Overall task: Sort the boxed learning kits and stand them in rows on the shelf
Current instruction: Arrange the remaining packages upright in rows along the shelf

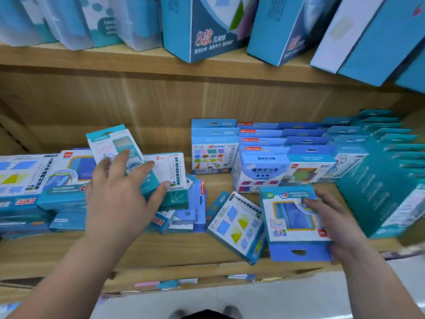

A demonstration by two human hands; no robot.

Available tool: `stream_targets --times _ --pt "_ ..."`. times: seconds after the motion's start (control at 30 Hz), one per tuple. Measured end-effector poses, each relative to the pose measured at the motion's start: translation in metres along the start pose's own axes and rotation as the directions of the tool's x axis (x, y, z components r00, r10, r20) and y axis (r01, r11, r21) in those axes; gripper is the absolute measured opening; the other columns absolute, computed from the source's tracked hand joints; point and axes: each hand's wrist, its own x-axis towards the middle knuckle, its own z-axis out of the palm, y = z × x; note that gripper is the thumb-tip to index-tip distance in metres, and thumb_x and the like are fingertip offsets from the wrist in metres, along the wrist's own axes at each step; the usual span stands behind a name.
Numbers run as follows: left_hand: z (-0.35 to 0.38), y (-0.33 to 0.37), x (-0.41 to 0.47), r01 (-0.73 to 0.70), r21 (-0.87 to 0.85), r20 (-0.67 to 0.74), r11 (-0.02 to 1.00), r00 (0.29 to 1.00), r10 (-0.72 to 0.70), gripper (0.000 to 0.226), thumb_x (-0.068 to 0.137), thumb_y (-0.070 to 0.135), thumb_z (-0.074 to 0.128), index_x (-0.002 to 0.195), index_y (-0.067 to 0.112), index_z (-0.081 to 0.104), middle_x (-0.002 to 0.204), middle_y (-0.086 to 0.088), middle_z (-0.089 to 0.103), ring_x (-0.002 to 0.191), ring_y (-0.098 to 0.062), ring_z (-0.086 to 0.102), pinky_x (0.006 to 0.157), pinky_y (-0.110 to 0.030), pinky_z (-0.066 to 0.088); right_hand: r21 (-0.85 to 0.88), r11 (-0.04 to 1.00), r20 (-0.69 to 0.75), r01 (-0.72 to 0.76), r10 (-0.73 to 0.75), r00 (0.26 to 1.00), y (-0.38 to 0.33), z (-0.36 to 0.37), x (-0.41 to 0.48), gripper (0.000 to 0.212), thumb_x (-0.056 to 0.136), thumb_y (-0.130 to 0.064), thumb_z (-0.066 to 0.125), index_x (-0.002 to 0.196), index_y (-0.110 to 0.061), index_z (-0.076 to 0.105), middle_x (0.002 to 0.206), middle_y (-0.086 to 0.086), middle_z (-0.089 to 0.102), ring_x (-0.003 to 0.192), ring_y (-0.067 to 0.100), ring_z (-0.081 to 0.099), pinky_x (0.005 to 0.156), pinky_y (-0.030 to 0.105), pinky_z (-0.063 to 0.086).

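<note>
My left hand (119, 192) grips a teal and white boxed kit (115, 146), tilted up over a loose pile of flat kits (34, 185) on the left of the wooden shelf (161, 249). My right hand (333, 222) holds a blue boxed kit (289, 219) by its right side, its hang tab pointing toward me at the shelf's front edge. A kit with blue and yellow shapes (236, 226) lies tilted beside it. Upright kits (259, 157) stand in rows at the back right.
Tall teal boxes (379, 192) stand at the far right of the shelf. The shelf above carries large blue boxes (202, 28) and clear packs. Price labels (165, 283) line the shelf's front edge. The pale floor and my shoes show below.
</note>
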Motion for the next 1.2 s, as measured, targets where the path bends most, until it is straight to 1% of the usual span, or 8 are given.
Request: stream_targets --times 0.3,0.4,0.47,0.57,0.67,0.83,0.97,1.2 --pt "-0.002 0.034 -0.005 -0.141 -0.244 -0.325 0.959 0.944 0.056 0.050 0.064 0.040 0.060 0.101 0.010 0.077 0.129 -0.016 0.060 0.102 -0.043 0.058 0.100 -0.036 0.034 -0.094 0.995 -0.077 -0.033 0.025 0.997 0.009 -0.015 0.029 0.026 0.095 -0.015 0.064 0.119 -0.025 0.065 0.088 0.006 0.079 0.066 0.025 0.075 0.070 0.049 0.059" --pt "-0.008 0.050 -0.012 -0.194 -0.285 -0.386 0.939 0.920 0.073 0.045 0.063 0.033 0.066 0.099 0.007 0.075 0.131 -0.017 0.058 0.099 -0.042 0.059 0.101 -0.026 0.028 -0.251 0.966 -0.157 0.058 -0.099 0.983 0.007 -0.025 0.036 0.027 0.095 -0.017 0.065 0.120 -0.027 0.064 0.087 0.001 0.074 0.066 0.020 0.069 0.065 0.033 0.055" --pt "-0.013 0.060 -0.018 -0.207 -0.290 -0.433 0.934 0.899 0.065 0.041 0.063 0.027 0.069 0.097 0.004 0.074 0.132 -0.018 0.057 0.099 -0.041 0.058 0.101 -0.024 0.028 -0.453 0.885 -0.169 0.107 -0.203 0.965 0.007 -0.030 0.039 0.028 0.095 -0.022 0.066 0.120 -0.032 0.060 0.091 -0.004 0.069 0.072 0.015 0.064 0.062 0.031 0.050" --pt "-0.024 0.072 -0.024 -0.212 -0.301 -0.498 0.930 0.866 0.036 0.039 0.062 0.022 0.070 0.096 0.003 0.073 0.133 -0.020 0.055 0.101 -0.041 0.055 0.104 -0.020 0.026 -0.733 0.671 -0.097 0.113 -0.268 0.959 0.013 -0.037 0.046 0.046 0.090 -0.038 0.070 0.133 -0.027 0.062 0.109 0.002 0.070 0.098 0.024 0.065 0.084 0.040 0.053" --pt "-0.037 0.080 -0.030 -0.263 -0.252 -0.571 0.931 0.817 0.076 0.036 0.065 0.020 0.068 0.095 0.000 0.072 0.132 -0.023 0.054 0.100 -0.040 0.055 0.100 -0.049 0.042 -0.861 0.482 -0.029 0.164 -0.367 0.930 0.018 -0.035 0.049 0.051 0.086 -0.046 0.072 0.130 -0.021 0.065 0.116 0.008 0.064 0.105 0.027 0.062 0.092 0.039 0.051" --pt "-0.042 0.108 -0.041 -0.449 -0.223 -0.671 0.865 0.714 0.197 0.035 0.070 0.022 0.066 0.101 0.007 0.066 0.127 -0.027 0.053 0.103 -0.038 0.054 0.085 -0.061 0.044 -0.496 0.708 0.233 0.503 -0.449 0.863 -0.012 0.006 0.011 0.014 0.095 -0.038 0.063 0.103 -0.031 0.072 0.099 -0.008 0.073 0.089 0.001 0.064 0.076 0.020 0.047" --pt "-0.030 0.150 -0.049 -0.557 -0.240 -0.675 0.795 0.684 0.276 0.039 0.066 0.023 0.069 0.102 0.012 0.060 0.124 -0.023 0.057 0.105 -0.036 0.056 0.093 -0.046 0.044 -0.101 0.933 0.464 0.346 -0.264 0.846 -0.042 0.037 -0.026 0.024 0.099 -0.037 0.053 0.111 -0.025 0.069 0.099 0.000 0.077 0.088 0.012 0.072 0.082 0.035 0.053" --pt "-0.007 0.210 -0.062 -0.596 -0.282 -0.537 0.751 0.747 0.391 0.048 0.059 0.028 0.077 0.103 0.011 0.067 0.125 -0.021 0.060 0.109 -0.039 0.059 0.102 -0.039 0.037 0.167 0.943 0.454 0.286 -0.331 0.827 -0.055 0.018 -0.034 0.019 0.099 -0.015 0.058 0.114 -0.003 0.060 0.092 0.010 0.077 0.075 0.017 0.071 0.063 0.028 0.055"
